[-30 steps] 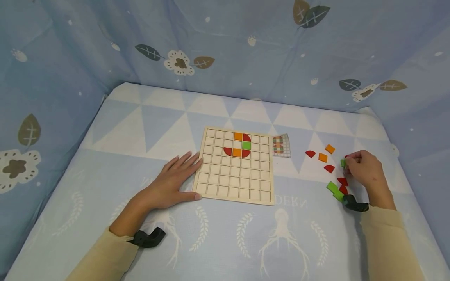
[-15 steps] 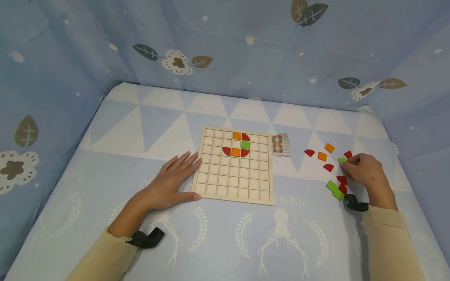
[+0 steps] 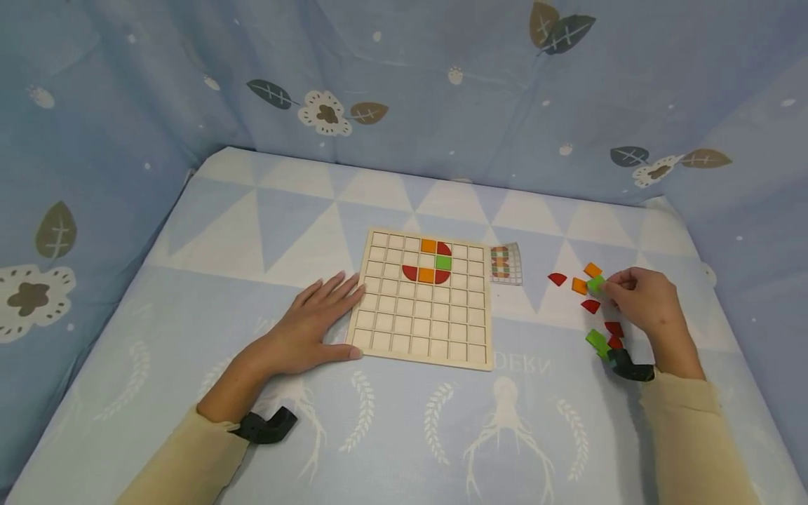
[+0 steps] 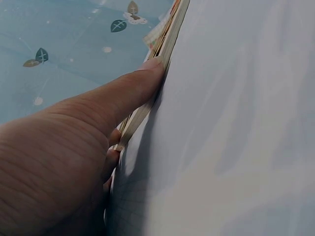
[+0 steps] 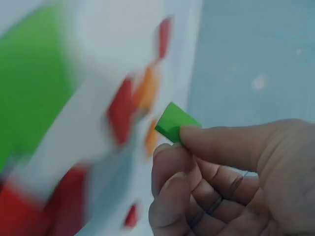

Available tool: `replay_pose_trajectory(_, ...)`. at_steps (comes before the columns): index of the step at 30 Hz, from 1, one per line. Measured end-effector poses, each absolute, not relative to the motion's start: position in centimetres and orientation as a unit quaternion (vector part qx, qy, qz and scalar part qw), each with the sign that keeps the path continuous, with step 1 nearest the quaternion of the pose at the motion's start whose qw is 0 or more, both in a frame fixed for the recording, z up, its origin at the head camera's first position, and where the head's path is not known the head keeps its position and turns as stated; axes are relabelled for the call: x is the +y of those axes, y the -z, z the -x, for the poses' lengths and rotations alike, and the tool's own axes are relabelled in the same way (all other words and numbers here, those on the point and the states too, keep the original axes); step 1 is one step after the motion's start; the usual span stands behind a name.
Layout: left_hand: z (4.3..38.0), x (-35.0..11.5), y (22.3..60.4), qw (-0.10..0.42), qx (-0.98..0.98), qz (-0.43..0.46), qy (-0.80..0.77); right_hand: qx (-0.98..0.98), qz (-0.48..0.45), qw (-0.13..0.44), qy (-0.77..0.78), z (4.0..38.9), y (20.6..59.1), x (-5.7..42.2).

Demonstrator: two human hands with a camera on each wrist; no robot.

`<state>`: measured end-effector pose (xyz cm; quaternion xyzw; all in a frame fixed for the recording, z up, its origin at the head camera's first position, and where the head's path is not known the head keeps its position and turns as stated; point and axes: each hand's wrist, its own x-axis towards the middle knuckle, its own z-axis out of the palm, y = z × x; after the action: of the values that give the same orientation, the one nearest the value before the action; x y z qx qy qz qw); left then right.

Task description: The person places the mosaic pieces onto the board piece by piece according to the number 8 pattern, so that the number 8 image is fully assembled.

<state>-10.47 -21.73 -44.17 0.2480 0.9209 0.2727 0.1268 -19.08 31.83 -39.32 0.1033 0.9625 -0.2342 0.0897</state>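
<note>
Between thumb and forefinger, my right hand (image 3: 647,301) pinches a green square tile (image 5: 174,121), lifted over the loose pieces at the right. My left hand (image 3: 312,322) lies with straight fingers against the left edge of a wooden grid board (image 3: 404,326); the left wrist view shows its thumb (image 4: 140,81) along the board's side. Set in the board's upper part are orange squares (image 3: 426,275), red quarter-circle tiles (image 3: 409,273) and one green square (image 3: 443,262). One cell among them shows bare wood.
A small pattern card (image 3: 506,264) lies at the board's right edge. Right of it are loose red quarter-circles (image 3: 557,279), orange squares (image 3: 579,285) and green tiles (image 3: 596,341). Patterned blue fabric (image 3: 404,84) rises behind and beside the table.
My right hand has picked the green tile up off the table and moved it left, beside the orange squares. The left hand has stayed on the board's edge.
</note>
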Motion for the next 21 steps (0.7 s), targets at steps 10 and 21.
replay_pose_trajectory(10, 10.4, -21.8, 44.2, 0.124, 0.918, -0.249, -0.284, 0.953, 0.116, 0.096, 0.263, 22.1, 35.7, 19.3)
replay_pose_trajectory(21, 10.4, -22.0, 44.1, 0.118, 0.916, -0.257, -0.286, 0.917, 0.251, 0.164, 0.262, 25.6, 37.3, 8.2)
